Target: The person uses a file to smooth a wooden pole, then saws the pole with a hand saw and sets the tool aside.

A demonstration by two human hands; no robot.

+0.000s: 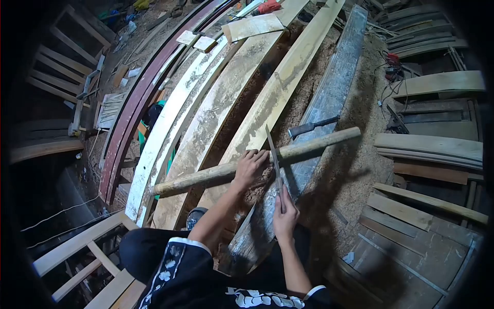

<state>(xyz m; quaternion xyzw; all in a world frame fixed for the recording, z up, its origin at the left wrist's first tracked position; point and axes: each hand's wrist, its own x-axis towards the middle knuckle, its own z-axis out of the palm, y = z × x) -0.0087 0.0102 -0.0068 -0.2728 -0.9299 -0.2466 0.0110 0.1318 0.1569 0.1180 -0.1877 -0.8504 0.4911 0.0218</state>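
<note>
Your left hand sits just left of the middle of the frame, fingers curled together over the top of a long, round, pale wooden pole and pressing it down. The pole lies slantwise across the planks, from the lower left near your knee up to the right of centre.

Your right hand, just below the left, is closed around the lower end of a thin, narrow metal blade. The blade runs up and slightly left from your fist, crosses the pole right beside your left fingers, and its tip ends a little above the pole. Whether its edge touches the wood at the crossing cannot be told.

Under the pole lies a long grey weathered plank that runs from the bottom centre to the upper right. To its left, several pale curved wooden planks fan toward the top of the frame. A short dark-handled chopping tool rests on the grey plank just above the pole. Tan sawdust covers the ground to the right. A black sleeve with a white flower pattern covers your left upper arm at the bottom. Pale wooden frames lie at lower left, and flat stacked boards at the right edge.
</note>
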